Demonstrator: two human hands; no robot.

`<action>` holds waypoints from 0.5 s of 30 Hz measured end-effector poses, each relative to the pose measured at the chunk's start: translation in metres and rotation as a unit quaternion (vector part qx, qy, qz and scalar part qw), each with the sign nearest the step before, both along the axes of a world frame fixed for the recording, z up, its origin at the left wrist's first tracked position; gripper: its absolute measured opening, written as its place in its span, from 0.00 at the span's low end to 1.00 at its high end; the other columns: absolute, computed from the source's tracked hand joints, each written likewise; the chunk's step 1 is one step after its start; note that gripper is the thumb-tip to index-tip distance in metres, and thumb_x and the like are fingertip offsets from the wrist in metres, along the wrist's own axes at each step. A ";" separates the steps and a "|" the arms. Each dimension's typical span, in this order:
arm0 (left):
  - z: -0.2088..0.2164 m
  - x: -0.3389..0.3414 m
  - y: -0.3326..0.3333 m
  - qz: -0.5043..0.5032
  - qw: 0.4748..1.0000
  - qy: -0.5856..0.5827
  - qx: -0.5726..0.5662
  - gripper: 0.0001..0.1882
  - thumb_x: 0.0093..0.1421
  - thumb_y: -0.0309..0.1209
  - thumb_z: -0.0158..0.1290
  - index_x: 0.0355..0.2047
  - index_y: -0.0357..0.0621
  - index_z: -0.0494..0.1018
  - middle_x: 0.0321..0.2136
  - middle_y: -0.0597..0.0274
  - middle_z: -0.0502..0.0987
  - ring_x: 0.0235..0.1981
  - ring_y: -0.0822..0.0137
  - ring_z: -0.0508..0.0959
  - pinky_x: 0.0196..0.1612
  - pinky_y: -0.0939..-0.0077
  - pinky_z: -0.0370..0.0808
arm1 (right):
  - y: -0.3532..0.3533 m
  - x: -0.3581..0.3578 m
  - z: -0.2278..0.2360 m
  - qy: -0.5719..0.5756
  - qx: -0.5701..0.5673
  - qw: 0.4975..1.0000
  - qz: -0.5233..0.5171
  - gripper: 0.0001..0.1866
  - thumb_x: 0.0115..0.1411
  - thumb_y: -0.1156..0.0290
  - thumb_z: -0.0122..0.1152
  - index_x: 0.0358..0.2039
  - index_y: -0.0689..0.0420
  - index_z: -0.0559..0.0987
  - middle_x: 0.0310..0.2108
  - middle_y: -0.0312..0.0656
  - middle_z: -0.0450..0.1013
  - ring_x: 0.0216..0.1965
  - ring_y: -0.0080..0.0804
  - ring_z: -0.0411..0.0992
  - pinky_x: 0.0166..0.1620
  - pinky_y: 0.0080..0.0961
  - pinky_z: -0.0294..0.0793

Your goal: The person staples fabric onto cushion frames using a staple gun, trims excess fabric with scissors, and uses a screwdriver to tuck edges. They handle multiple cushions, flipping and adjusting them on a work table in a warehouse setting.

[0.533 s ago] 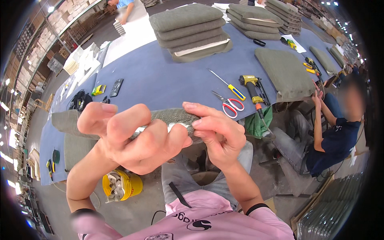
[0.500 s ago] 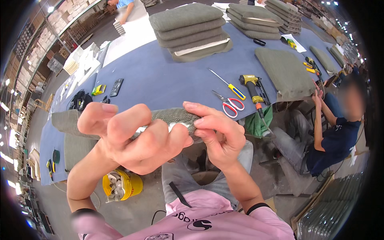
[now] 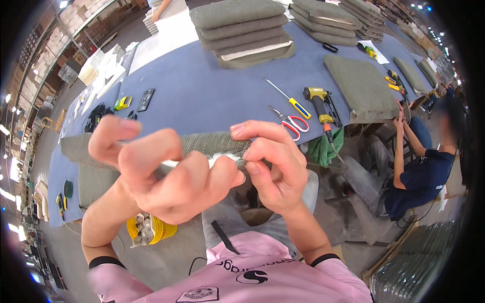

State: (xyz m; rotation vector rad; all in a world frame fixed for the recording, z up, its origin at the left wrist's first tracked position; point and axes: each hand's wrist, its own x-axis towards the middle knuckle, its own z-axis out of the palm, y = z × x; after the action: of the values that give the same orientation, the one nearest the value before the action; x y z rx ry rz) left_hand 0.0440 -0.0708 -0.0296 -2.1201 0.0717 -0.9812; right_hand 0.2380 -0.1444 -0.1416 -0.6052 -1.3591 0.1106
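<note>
Above blue table [image 3: 202, 96], cushion cover [image 3: 207, 144] crosswise.

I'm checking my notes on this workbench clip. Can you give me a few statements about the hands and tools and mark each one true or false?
1. Both hands, left hand and right hand, pinch the grey-green fabric cover. True.
2. The red-handled scissors lie on the floor. False: they lie on the blue table.
3. A yellow staple gun lies beside the scissors. True.
4. The stacked cushions are bright red. False: they are grey-green.
5. The yellow-handled screwdriver is in the right hand. False: it lies on the table.
</note>
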 end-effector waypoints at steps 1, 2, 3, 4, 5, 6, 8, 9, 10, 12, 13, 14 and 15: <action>0.001 0.001 0.001 -0.011 1.000 0.003 -0.005 0.14 0.58 0.53 0.70 0.33 0.67 0.79 0.36 0.74 0.63 0.40 0.60 0.64 0.42 0.54 0.58 | -0.002 0.000 0.000 -0.001 -0.004 1.000 0.006 0.07 0.62 0.83 0.67 0.41 0.63 0.82 0.49 0.52 0.80 0.43 0.40 0.79 0.43 0.31 0.80; 0.002 0.002 0.002 -0.021 1.000 0.007 -0.011 0.15 0.57 0.53 0.71 0.32 0.65 0.79 0.35 0.74 0.63 0.40 0.60 0.64 0.42 0.54 0.58 | -0.004 0.000 0.000 -0.003 -0.009 1.000 0.013 0.08 0.62 0.83 0.66 0.42 0.63 0.81 0.48 0.52 0.79 0.42 0.39 0.77 0.43 0.30 0.79; 0.001 0.002 0.001 -0.026 0.999 0.009 -0.030 0.15 0.56 0.52 0.71 0.31 0.63 0.79 0.34 0.73 0.63 0.39 0.59 0.64 0.42 0.54 0.58 | -0.005 -0.002 -0.001 0.000 -0.015 1.000 0.021 0.08 0.62 0.82 0.65 0.43 0.63 0.81 0.48 0.52 0.78 0.42 0.39 0.76 0.43 0.31 0.79; 0.003 0.001 0.001 -0.032 0.998 0.010 -0.048 0.15 0.54 0.51 0.72 0.30 0.61 0.79 0.32 0.72 0.64 0.38 0.58 0.64 0.42 0.54 0.59 | -0.006 -0.004 0.001 0.002 -0.018 1.000 0.025 0.09 0.62 0.82 0.65 0.43 0.63 0.81 0.48 0.51 0.78 0.42 0.38 0.76 0.43 0.31 0.79; 0.004 0.000 0.001 -0.034 0.996 0.010 -0.079 0.15 0.53 0.49 0.72 0.29 0.59 0.79 0.31 0.71 0.64 0.38 0.57 0.65 0.43 0.54 0.59 | -0.006 -0.006 0.002 0.005 -0.022 0.999 0.030 0.10 0.62 0.82 0.65 0.44 0.62 0.80 0.48 0.51 0.77 0.42 0.38 0.75 0.44 0.31 0.79; 0.004 -0.001 0.000 -0.034 0.993 0.009 -0.110 0.15 0.52 0.47 0.73 0.28 0.57 0.79 0.29 0.70 0.65 0.37 0.56 0.65 0.43 0.54 0.59 | -0.006 -0.009 0.002 0.009 -0.024 0.999 0.033 0.10 0.62 0.82 0.66 0.44 0.62 0.80 0.48 0.50 0.77 0.43 0.38 0.75 0.45 0.31 0.78; 0.020 0.007 -0.009 0.005 0.982 0.059 -0.179 0.13 0.51 0.42 0.72 0.26 0.54 0.78 0.26 0.69 0.64 0.36 0.56 0.66 0.44 0.54 0.60 | -0.008 -0.008 0.003 0.012 -0.035 0.999 0.035 0.12 0.61 0.81 0.66 0.45 0.62 0.79 0.49 0.49 0.77 0.44 0.36 0.75 0.47 0.31 0.78; 0.028 0.011 -0.013 0.024 0.973 0.084 -0.214 0.12 0.50 0.40 0.72 0.25 0.53 0.78 0.25 0.68 0.64 0.36 0.55 0.67 0.45 0.54 0.60 | -0.010 -0.007 0.003 0.012 -0.045 0.998 0.039 0.12 0.61 0.81 0.66 0.46 0.61 0.78 0.49 0.49 0.77 0.45 0.35 0.75 0.49 0.32 0.78; 0.037 0.014 -0.013 0.024 0.969 0.108 -0.223 0.11 0.48 0.36 0.70 0.24 0.52 0.77 0.23 0.68 0.65 0.35 0.55 0.69 0.46 0.55 0.60 | -0.011 -0.008 0.003 0.012 -0.056 0.997 0.050 0.13 0.62 0.81 0.65 0.47 0.61 0.78 0.50 0.49 0.76 0.45 0.34 0.75 0.50 0.32 0.78; 0.042 0.019 -0.003 0.005 0.940 0.174 -0.295 0.12 0.50 0.35 0.69 0.23 0.51 0.75 0.21 0.68 0.65 0.35 0.57 0.69 0.46 0.55 0.60 | -0.016 -0.013 -0.001 0.070 -0.087 0.989 0.101 0.16 0.64 0.81 0.65 0.52 0.60 0.77 0.52 0.47 0.76 0.48 0.33 0.75 0.55 0.33 0.76; 0.050 0.024 0.002 -0.003 0.922 0.209 -0.326 0.13 0.50 0.35 0.69 0.22 0.50 0.74 0.21 0.69 0.66 0.34 0.58 0.69 0.46 0.55 0.60 | -0.019 -0.014 0.000 0.100 -0.098 0.982 0.127 0.17 0.65 0.82 0.65 0.54 0.60 0.76 0.53 0.46 0.76 0.50 0.32 0.75 0.57 0.33 0.75; 0.056 0.030 0.012 -0.041 0.889 0.254 -0.379 0.18 0.59 0.37 0.68 0.21 0.47 0.71 0.19 0.66 0.66 0.29 0.59 0.69 0.41 0.61 0.62 | -0.020 -0.013 -0.001 0.127 -0.105 0.973 0.163 0.18 0.67 0.80 0.64 0.56 0.60 0.75 0.55 0.46 0.75 0.52 0.32 0.74 0.59 0.34 0.74; 0.059 0.037 0.023 -0.019 0.818 0.307 -0.485 0.20 0.62 0.38 0.67 0.21 0.46 0.70 0.19 0.65 0.65 0.27 0.60 0.67 0.38 0.63 0.62 | -0.021 -0.011 -0.004 0.154 -0.112 0.961 0.198 0.18 0.69 0.78 0.63 0.58 0.60 0.73 0.56 0.46 0.74 0.55 0.31 0.73 0.62 0.35 0.72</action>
State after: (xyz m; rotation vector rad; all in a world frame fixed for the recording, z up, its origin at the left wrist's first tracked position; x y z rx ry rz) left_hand 0.0808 -0.0478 0.0292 -3.3313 -0.0953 -0.2706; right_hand 0.2274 -0.1656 -0.1452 -0.4725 -1.1545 0.6657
